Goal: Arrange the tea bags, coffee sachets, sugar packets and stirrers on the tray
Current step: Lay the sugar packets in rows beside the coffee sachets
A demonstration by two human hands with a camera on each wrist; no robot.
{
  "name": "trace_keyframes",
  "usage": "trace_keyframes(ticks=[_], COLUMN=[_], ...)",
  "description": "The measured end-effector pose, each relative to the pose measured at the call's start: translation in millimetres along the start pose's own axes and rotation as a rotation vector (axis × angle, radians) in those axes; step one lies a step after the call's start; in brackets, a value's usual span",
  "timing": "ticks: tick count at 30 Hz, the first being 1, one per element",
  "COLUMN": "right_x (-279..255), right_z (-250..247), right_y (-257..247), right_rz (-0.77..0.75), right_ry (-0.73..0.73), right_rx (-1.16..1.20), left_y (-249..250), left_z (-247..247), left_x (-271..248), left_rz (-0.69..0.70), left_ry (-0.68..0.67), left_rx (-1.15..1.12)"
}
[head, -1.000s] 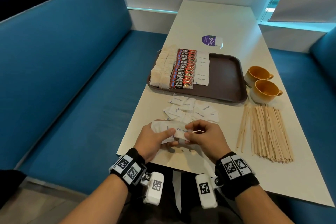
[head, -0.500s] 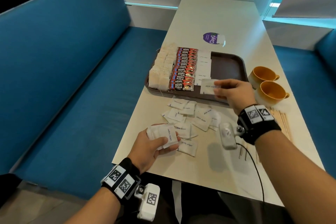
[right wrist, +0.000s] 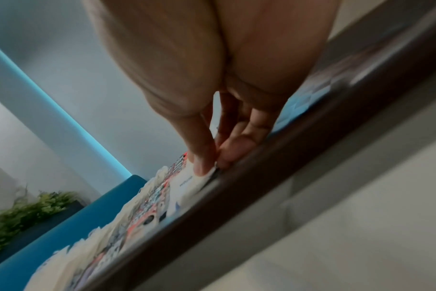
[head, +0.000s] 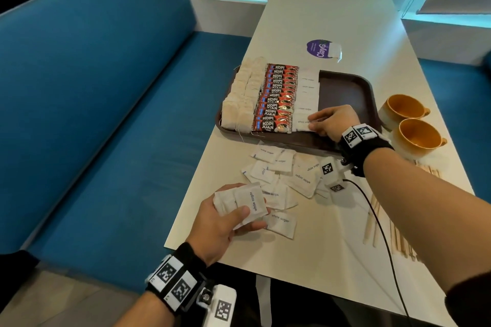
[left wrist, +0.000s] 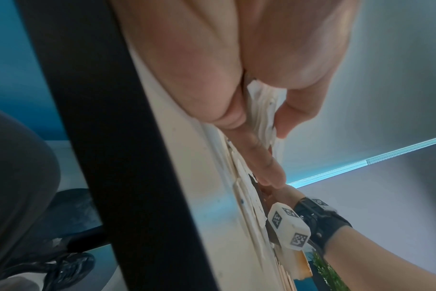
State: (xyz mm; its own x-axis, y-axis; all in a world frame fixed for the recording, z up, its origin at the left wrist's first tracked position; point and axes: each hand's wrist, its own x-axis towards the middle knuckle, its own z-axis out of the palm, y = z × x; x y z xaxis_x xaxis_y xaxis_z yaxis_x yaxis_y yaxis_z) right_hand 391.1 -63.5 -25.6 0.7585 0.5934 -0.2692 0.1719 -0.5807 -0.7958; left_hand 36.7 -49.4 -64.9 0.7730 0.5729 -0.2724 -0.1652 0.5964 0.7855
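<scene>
On the brown tray [head: 353, 93] lie rows of tea bags [head: 241, 103], red coffee sachets [head: 276, 98] and white sugar packets [head: 308, 90]. My right hand [head: 314, 123] pinches one sugar packet [head: 301, 122] at the near end of the sugar row, down on the tray; the right wrist view shows thumb and fingertips [right wrist: 204, 165] on that packet [right wrist: 186, 183]. My left hand [head: 239, 216] holds a small stack of sugar packets [head: 244, 202] near the table's front left edge, thumb on top [left wrist: 284, 116]. Loose sugar packets [head: 287, 175] lie between tray and left hand. Wooden stirrers [head: 385, 231] lie under my right forearm.
Two orange cups [head: 414, 127] stand right of the tray. A purple round sticker [head: 320, 48] sits on the table beyond the tray. Blue bench seats [head: 106, 114] flank the white table [head: 332, 8]. The tray's right half is bare.
My right hand has carried one sugar packet from the left hand's stack forward to the tray and lowered it onto the near end of the sugar row. The left hand stayed put.
</scene>
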Motion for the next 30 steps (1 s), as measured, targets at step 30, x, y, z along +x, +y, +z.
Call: trace_keyframes(ticks=[30], right_x=[-218.5], right_z=[63.1], right_y=[13.5], right_rz=[-0.145], right_ry=[-0.203], right_rx=[0.506], left_y=[2.8], left_z=[10.2], left_x=[-3.6], left_rz=[0.010], left_ry=[0.066], left_rx=[0.109])
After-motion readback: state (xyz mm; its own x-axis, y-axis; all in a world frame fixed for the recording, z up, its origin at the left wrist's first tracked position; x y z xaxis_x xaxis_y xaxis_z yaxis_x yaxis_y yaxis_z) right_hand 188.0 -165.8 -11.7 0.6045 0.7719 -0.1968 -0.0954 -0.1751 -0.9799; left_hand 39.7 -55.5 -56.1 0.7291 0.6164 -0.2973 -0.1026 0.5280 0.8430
